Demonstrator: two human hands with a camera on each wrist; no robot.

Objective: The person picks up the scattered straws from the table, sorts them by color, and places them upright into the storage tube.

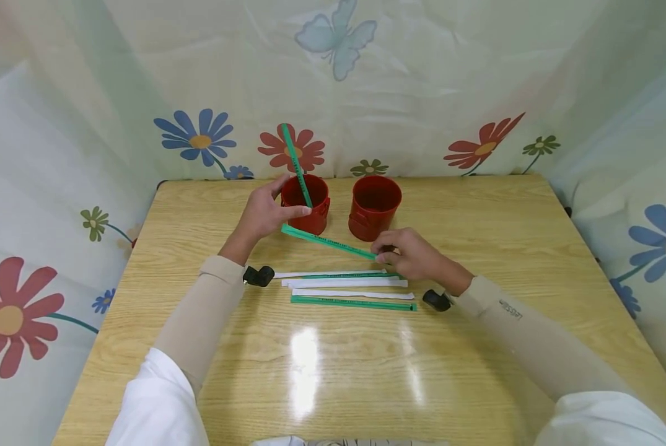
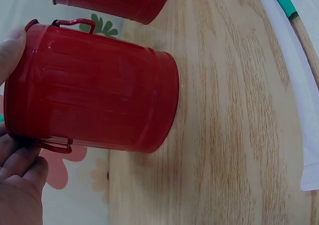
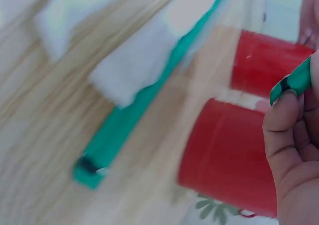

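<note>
My left hand (image 1: 264,209) holds the left red bucket (image 1: 311,224) by its rim, thumb at the front edge and fingers round the far side. Inside that bucket a green printed wrapped stick (image 1: 296,162) leans up and to the left. In the right hand (image 1: 409,253), thumb and fingers pinch the right end of another green wrapped stick (image 1: 327,241). Its far end points left, just in front of the left bucket. In the right wrist view, the pinched green end (image 3: 299,79) pokes out from the fingertips. A second red bucket (image 1: 368,218) stands to the right.
In front of the buckets, several white wrapped sticks (image 1: 348,282) lie sideways on the wooden table (image 1: 333,384). A green wrapped stick (image 1: 354,302) lies nearest the person. A flowered curtain (image 1: 422,80) hangs behind the table's back edge.
</note>
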